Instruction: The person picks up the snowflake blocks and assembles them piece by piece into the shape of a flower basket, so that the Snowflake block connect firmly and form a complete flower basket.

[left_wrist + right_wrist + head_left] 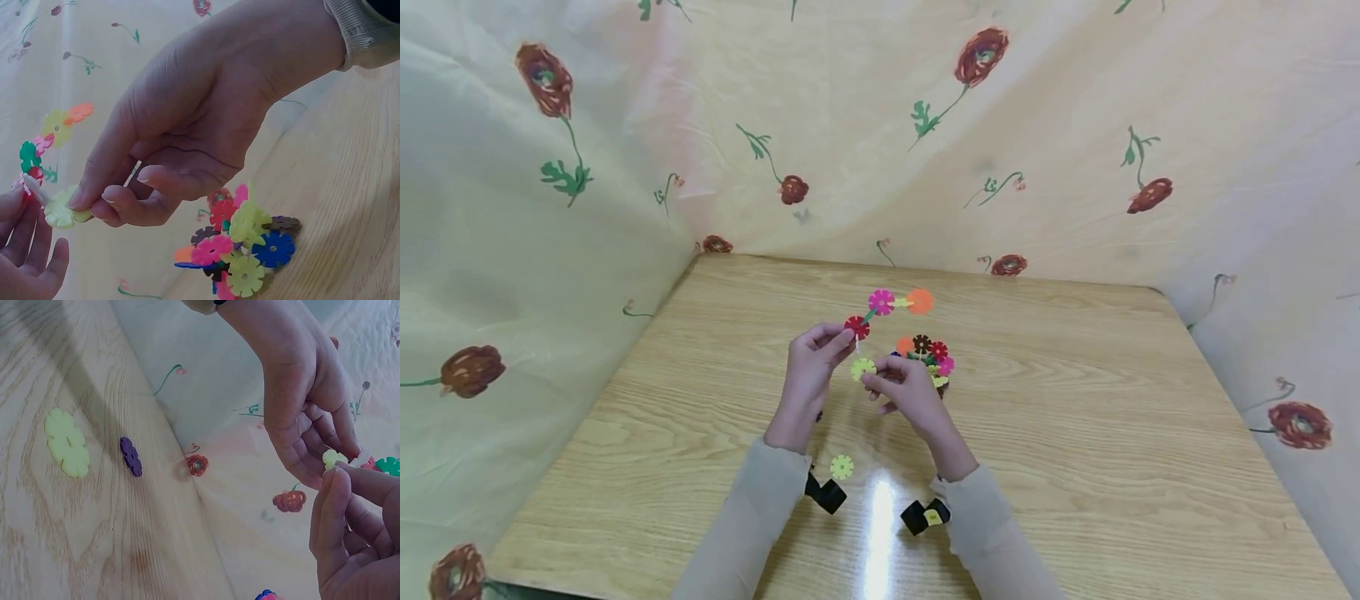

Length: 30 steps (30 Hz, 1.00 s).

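My left hand (808,371) pinches a red notched disc (857,327) in a chain of flower-shaped plastic interlocking discs. From it the chain runs up through a green disc (868,317) and a magenta disc (882,302) to an orange disc (920,301). Below the red one a white disc (857,344) shows edge-on. My right hand (916,398) pinches a yellow-green disc (60,208) between thumb and fingers, right at the white disc's end. In the right wrist view, fingers partly cover this yellow-green disc (334,457).
A pile of mixed-colour discs (244,247) lies on the wooden table (1075,433) beyond my right hand. A loose yellow-green disc (842,467) lies between my forearms, and a purple disc (131,456) lies near it. Floral cloth (850,125) hangs behind the table.
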Each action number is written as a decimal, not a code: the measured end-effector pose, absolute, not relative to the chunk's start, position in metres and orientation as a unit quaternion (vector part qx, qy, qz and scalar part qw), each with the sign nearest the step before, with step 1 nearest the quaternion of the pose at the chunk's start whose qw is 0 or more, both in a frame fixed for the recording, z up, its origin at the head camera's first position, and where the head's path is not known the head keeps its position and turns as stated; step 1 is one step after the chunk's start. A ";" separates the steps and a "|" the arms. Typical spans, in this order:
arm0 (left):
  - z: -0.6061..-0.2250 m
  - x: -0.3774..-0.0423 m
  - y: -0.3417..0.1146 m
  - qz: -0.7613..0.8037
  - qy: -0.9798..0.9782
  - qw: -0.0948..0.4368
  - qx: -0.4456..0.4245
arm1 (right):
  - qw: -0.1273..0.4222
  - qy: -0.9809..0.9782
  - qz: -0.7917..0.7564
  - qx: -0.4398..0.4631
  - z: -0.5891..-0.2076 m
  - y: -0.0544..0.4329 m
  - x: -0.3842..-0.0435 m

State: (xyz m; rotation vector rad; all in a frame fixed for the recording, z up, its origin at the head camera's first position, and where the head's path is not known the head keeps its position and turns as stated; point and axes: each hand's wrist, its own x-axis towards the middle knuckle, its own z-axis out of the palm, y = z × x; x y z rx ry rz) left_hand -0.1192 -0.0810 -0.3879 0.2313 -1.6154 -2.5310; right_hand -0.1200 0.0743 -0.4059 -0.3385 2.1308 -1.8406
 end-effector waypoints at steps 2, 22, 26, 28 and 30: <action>-0.388 -0.118 -0.082 -0.836 -0.540 0.062 0.071 | 0.150 0.741 -0.644 -0.117 -0.406 0.074 -0.120; -0.384 -0.115 -0.085 -0.796 -0.601 0.054 0.036 | 0.095 0.726 -0.677 -0.077 -0.408 0.064 -0.114; -0.383 -0.115 -0.087 -0.797 -0.601 0.051 0.022 | 0.093 0.727 -0.677 -0.071 -0.408 0.063 -0.114; -0.383 -0.115 -0.088 -0.800 -0.598 0.051 0.014 | 0.092 0.728 -0.676 -0.070 -0.407 0.062 -0.113; -0.383 -0.114 -0.090 -0.801 -0.596 0.048 0.009 | 0.093 0.727 -0.676 -0.069 -0.407 0.062 -0.113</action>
